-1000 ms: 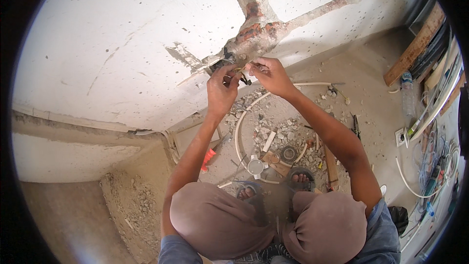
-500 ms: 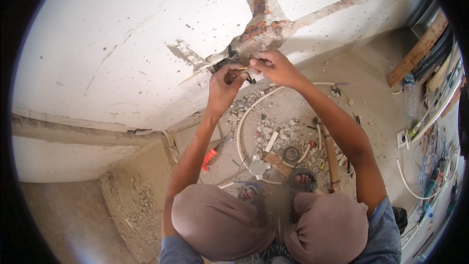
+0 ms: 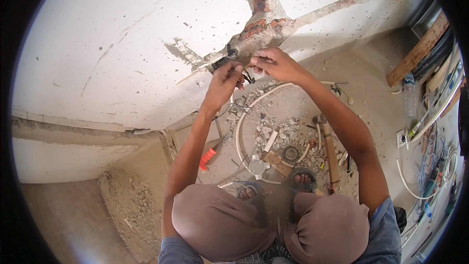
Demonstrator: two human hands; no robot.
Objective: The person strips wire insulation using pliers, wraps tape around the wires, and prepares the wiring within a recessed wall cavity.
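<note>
Close together, both hands work low against the white wall (image 3: 122, 29), just before a dark recess (image 3: 221, 63) at the foot of a chiselled channel (image 3: 264, 25) that bares red brick. The left hand (image 3: 226, 82) has its thumb and forefinger pinched on a thin wire (image 3: 248, 65), and the right hand (image 3: 274, 65) grips the same wire between thumb and bent forefinger. The wire spans the small gap between the two sets of fingertips; its exact ends are too small to tell. Black cable ends (image 3: 251, 78) hang just below it.

On the dusty floor, a cream conduit (image 3: 238, 134) curves around broken rubble (image 3: 281, 131). Near the person's feet lie a pale round junction box (image 3: 256, 167) with stub outlets and a dark roll of tape (image 3: 291, 153). An orange-handled saw (image 3: 207, 157) rests to the left, a wooden-handled hammer (image 3: 330, 154) to the right. Farther right, a clear plastic bottle (image 3: 409, 95) lies near a wooden plank (image 3: 417, 49).
</note>
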